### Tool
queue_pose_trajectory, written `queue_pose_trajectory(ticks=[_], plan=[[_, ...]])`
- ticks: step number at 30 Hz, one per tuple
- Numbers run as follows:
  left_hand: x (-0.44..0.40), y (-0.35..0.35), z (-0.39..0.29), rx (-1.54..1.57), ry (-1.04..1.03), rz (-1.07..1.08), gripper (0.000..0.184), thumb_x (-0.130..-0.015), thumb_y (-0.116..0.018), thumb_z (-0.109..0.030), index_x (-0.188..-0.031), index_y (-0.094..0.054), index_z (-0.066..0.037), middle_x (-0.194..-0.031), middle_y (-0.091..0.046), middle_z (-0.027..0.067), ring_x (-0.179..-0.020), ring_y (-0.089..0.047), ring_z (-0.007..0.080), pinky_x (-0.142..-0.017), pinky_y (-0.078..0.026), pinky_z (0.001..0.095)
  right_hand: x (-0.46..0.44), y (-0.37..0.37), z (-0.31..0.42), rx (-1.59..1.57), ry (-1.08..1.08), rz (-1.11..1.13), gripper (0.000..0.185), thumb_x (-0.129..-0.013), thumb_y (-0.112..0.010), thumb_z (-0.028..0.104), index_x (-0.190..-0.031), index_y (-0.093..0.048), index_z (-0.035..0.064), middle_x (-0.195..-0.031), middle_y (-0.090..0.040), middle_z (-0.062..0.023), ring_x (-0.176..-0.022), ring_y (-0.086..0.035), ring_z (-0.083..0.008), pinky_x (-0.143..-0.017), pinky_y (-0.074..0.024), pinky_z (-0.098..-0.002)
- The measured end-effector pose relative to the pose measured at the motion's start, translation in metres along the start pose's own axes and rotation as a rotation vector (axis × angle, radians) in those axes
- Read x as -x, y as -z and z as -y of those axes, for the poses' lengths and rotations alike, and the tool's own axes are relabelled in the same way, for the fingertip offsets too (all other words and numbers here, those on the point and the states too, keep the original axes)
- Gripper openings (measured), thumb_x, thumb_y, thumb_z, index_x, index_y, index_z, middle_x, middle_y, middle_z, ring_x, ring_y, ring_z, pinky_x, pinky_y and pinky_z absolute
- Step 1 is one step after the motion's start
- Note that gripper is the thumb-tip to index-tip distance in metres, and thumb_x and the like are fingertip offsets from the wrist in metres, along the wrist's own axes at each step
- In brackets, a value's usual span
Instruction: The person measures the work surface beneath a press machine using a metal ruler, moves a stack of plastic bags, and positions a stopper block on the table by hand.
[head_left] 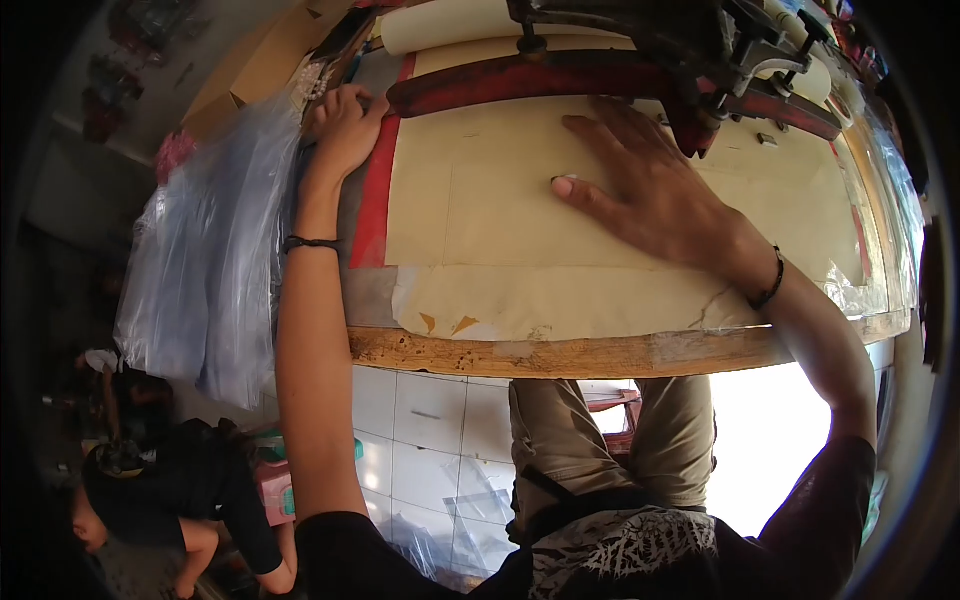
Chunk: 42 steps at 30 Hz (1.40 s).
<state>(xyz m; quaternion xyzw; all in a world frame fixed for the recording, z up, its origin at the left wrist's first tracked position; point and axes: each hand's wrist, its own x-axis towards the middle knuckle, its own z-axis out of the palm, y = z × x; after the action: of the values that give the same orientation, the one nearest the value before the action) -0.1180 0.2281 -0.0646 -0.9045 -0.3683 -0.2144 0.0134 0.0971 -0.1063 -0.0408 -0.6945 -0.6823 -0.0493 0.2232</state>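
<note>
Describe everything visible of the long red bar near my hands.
The long red bar is scuffed, looks painted and appears curved here. It crosses the far side of the cream sheet; its material is uncertain. Dark, metal-looking clamps overlap its right part. The left hand is at its left end, the right hand at its near edge; contact is unclear.

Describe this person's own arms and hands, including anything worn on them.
The left hand is ungloved, with a thin black band at its wrist. The right hand is ungloved too, with a dark bracelet. Short black sleeves leave both forearms uncovered.
</note>
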Motion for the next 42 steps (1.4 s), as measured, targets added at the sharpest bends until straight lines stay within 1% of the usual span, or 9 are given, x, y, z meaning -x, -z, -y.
queue_pose_trajectory(ticks=[3, 4, 6, 7, 10, 11, 19, 32, 42], plan=[[-0.001, 0.010, -0.006, 0.009, 0.058, -0.026, 0.040, -0.095, -0.056, -0.038, -0.107, -0.066, -0.001, -0.118, -0.063, 0.0211, -0.107, -0.061, 0.0364, -0.092, -0.045, 0.0421, 0.003, 0.000, -0.001, 0.032, 0.004, -0.005, 0.068, -0.099, -0.051, 0.054, -0.140, -0.046, 0.0001, -0.147, -0.039, -0.0311, -0.140, -0.035, -0.0451, -0.116, -0.0299, -0.0504], [0.002, 0.012, -0.012, 0.113, 0.047, -0.115, 0.032, -0.092, -0.059, -0.031, -0.095, -0.067, 0.000, -0.098, -0.067, 0.0196, -0.093, -0.065, 0.0335, -0.084, -0.048, 0.0378, 0.004, -0.001, -0.002, 0.060, 0.007, -0.010, 0.066, -0.099, -0.051, 0.052, -0.141, -0.045, 0.0016, -0.148, -0.039, -0.0308, -0.140, -0.036, -0.0451, -0.115, -0.0314, -0.0495], [0.003, 0.019, -0.019, 0.208, 0.171, -0.026, 0.026, -0.090, -0.060, -0.026, -0.094, -0.066, -0.001, -0.086, -0.067, 0.0156, -0.085, -0.064, 0.0270, -0.081, -0.047, 0.0351, 0.004, -0.006, -0.005, 0.029, -0.009, -0.033, 0.070, -0.098, -0.049, 0.057, -0.138, -0.049, 0.0003, -0.147, -0.040, -0.0308, -0.141, -0.034, -0.0452, -0.117, -0.0285, -0.0515], [0.003, 0.016, -0.016, 0.240, 0.175, -0.036, 0.020, -0.089, -0.060, -0.021, -0.086, -0.062, -0.001, -0.074, -0.062, 0.0087, -0.075, -0.058, 0.0168, -0.075, -0.045, 0.0305, 0.004, -0.008, -0.005, 0.013, -0.014, -0.048, 0.072, -0.097, -0.048, 0.059, -0.137, -0.051, -0.0003, -0.147, -0.040, -0.0308, -0.142, -0.032, -0.0452, -0.118, -0.0270, -0.0525], [-0.001, 0.011, 0.001, 0.389, 0.064, -0.022, 0.047, -0.087, -0.071, -0.045, -0.074, -0.059, -0.001, -0.065, -0.058, 0.0105, -0.062, -0.053, 0.0199, -0.065, -0.044, 0.0337, 0.003, -0.005, -0.006, -0.050, -0.026, 0.012, 0.073, -0.097, -0.045, 0.061, -0.138, -0.050, 0.0004, -0.147, -0.039, -0.0302, -0.142, -0.032, -0.0454, -0.118, -0.0267, -0.0526], [-0.001, 0.010, 0.003, 0.410, 0.050, -0.034, 0.045, -0.085, -0.074, -0.040, -0.071, -0.054, -0.002, -0.062, -0.052, 0.0087, -0.061, -0.046, 0.0160, -0.062, -0.041, 0.0326, 0.002, -0.005, -0.005, -0.047, -0.034, 0.015, 0.074, -0.098, -0.045, 0.061, -0.139, -0.050, 0.0005, -0.148, -0.039, -0.0301, -0.142, -0.032, -0.0454, -0.118, -0.0263, -0.0523], [-0.013, 0.007, 0.005, 0.299, -0.002, -0.090, 0.050, -0.086, -0.073, -0.040, -0.069, -0.047, -0.001, -0.061, -0.043, 0.0091, -0.060, -0.039, 0.0159, -0.058, -0.038, 0.0350, 0.001, -0.001, 0.000, 0.015, -0.041, 0.067, 0.076, -0.097, -0.043, 0.062, -0.142, -0.046, 0.0006, -0.151, -0.034, -0.0324, -0.144, -0.028, -0.0449, -0.121, -0.0226, -0.0506], [-0.024, 0.000, 0.009, 0.397, -0.149, -0.136, 0.056, -0.086, -0.075, -0.036, -0.069, -0.033, -0.003, -0.062, -0.026, 0.0018, -0.063, -0.027, 0.0103, -0.053, -0.028, 0.0328, -0.001, -0.005, 0.002, 0.037, -0.025, 0.037, 0.078, -0.095, -0.048, 0.063, -0.138, -0.048, -0.0021, -0.147, -0.038, -0.0321, -0.142, -0.031, -0.0461, -0.119, -0.0253, -0.0518], [-0.015, 0.014, 0.004, 0.404, -0.191, 0.016, 0.047, -0.088, -0.072, -0.024, -0.071, -0.035, 0.000, -0.065, -0.028, 0.0042, -0.065, -0.030, 0.0102, -0.056, -0.030, 0.0314, 0.003, -0.003, -0.005, -0.063, -0.053, 0.073, 0.080, -0.095, -0.046, 0.066, -0.143, -0.046, 0.0011, -0.148, -0.037, -0.0325, -0.143, -0.030, -0.0470, -0.119, -0.0235, -0.0531]])
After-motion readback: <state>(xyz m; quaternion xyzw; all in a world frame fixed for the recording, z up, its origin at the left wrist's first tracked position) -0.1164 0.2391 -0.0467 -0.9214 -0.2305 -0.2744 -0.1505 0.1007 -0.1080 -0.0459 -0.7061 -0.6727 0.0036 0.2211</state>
